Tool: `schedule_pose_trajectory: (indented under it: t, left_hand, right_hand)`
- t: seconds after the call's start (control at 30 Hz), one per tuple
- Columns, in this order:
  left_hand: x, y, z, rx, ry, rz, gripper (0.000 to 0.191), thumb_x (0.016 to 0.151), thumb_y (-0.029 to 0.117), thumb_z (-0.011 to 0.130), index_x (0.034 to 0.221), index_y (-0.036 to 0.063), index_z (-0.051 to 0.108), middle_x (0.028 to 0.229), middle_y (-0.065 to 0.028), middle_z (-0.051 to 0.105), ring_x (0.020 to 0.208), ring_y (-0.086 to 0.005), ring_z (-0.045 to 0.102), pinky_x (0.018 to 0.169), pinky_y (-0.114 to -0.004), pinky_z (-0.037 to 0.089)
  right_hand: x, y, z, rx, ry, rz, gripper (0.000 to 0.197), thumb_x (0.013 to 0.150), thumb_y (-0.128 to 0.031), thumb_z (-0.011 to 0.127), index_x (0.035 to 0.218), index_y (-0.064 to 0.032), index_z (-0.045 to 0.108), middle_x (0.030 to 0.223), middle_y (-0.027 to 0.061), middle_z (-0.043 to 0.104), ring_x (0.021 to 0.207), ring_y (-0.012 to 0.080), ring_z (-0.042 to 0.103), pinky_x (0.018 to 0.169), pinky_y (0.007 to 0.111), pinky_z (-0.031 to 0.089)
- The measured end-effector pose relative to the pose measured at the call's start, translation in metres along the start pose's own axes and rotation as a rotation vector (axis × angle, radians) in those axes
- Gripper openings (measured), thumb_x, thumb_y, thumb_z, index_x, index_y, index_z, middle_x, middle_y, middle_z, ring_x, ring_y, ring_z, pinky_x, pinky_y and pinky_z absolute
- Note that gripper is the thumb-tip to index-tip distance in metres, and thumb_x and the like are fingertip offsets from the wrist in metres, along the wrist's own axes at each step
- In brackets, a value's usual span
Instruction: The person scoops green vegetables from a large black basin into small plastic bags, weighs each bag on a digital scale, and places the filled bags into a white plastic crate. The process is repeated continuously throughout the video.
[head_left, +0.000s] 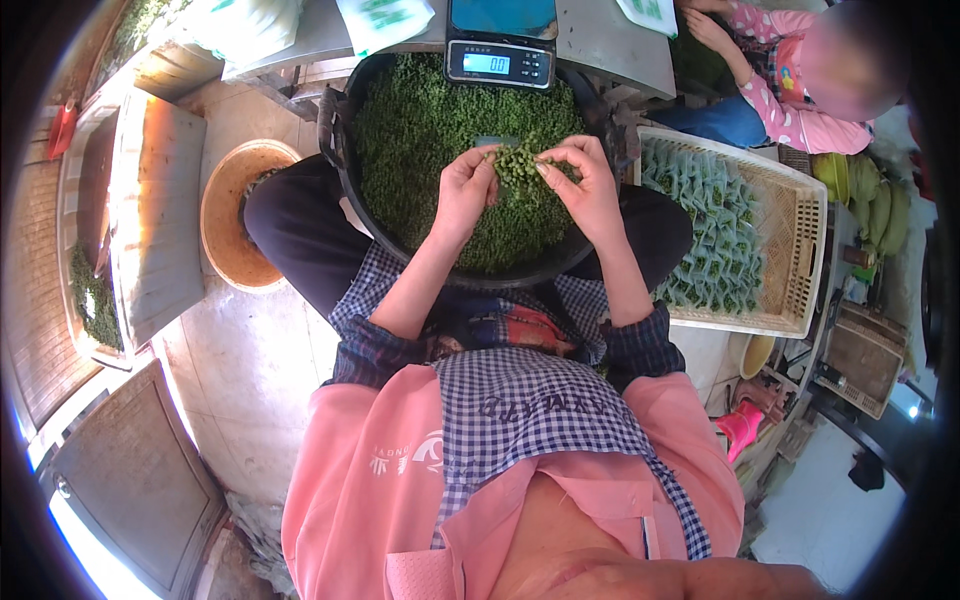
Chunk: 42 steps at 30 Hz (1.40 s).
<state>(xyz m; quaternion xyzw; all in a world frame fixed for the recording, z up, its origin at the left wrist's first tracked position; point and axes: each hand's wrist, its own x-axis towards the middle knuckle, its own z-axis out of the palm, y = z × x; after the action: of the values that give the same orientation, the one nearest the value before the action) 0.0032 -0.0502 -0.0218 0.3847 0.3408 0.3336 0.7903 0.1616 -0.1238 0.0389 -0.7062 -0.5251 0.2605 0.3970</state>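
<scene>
My left hand (465, 187) and my right hand (583, 184) are raised over a large black tub (375, 229). Between them they hold a bunch of small green berries (516, 166), which look like green peppercorns, pinched by thumb and fingers on each side. Loose green peppercorns (420, 127) in clusters fill the tub between my knees. A small, pale, flat piece lies behind the held bunch, mostly hidden. Just beyond my hands, a digital scale (500, 64) with a lit display juts over the tub's far rim.
Plastic bags (386, 19) lie on the metal table (600, 49). On the right, a cream crate (795, 255) holds rows of filled clear packets (705, 232). An orange basin (221, 240) stands left. Another person (795, 82) sits at the upper right, hands near the table.
</scene>
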Motion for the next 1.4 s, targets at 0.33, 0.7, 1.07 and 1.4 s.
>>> schedule_pose_trajectory:
  t: [0.33,0.7,1.07,1.4]
  left_hand:
    - [0.004,-0.003,0.003,0.129,-0.19,0.003,0.024,0.097,0.013,0.046,0.112,-0.0004,0.059,0.061,0.005,0.048,0.049,-0.0032,0.041,0.045,-0.019,0.034]
    - [-0.018,-0.003,0.047,1.445,-0.133,0.616,0.019,0.077,0.004,0.051,0.094,0.0047,0.06,0.075,-0.0159,0.062,0.064,-0.0327,0.062,0.056,-0.041,0.05]
    - [0.021,0.015,0.009,0.588,-0.005,0.223,0.019,0.088,0.005,0.052,0.101,0.0015,0.066,0.063,-0.0066,0.06,0.053,-0.0119,0.055,0.052,-0.028,0.045]
    - [0.007,0.023,0.019,0.517,-0.219,0.116,0.022,0.093,0.007,0.048,0.107,0.0022,0.064,0.065,0.0033,0.054,0.053,-0.0031,0.047,0.046,-0.02,0.039]
  right_hand:
    - [-0.012,0.04,0.017,0.881,-0.242,0.552,0.049,0.085,-0.027,0.068,0.121,-0.0019,0.045,0.108,0.0028,0.052,0.095,0.0134,0.054,0.078,0.027,0.046]
    - [-0.002,0.052,0.041,-0.074,0.204,0.164,0.024,0.072,-0.009,0.068,0.089,-0.0008,0.053,0.087,0.0187,0.059,0.079,0.033,0.06,0.07,0.037,0.046]
    - [-0.005,-0.014,0.008,0.278,-0.009,0.15,0.029,0.089,-0.001,0.055,0.118,-0.0005,0.054,0.107,0.0066,0.06,0.092,0.0145,0.06,0.073,0.026,0.051]
    - [0.007,0.047,0.019,0.531,-0.259,0.376,0.04,0.081,-0.004,0.064,0.118,-0.002,0.05,0.105,0.0067,0.058,0.094,0.015,0.057,0.078,0.028,0.047]
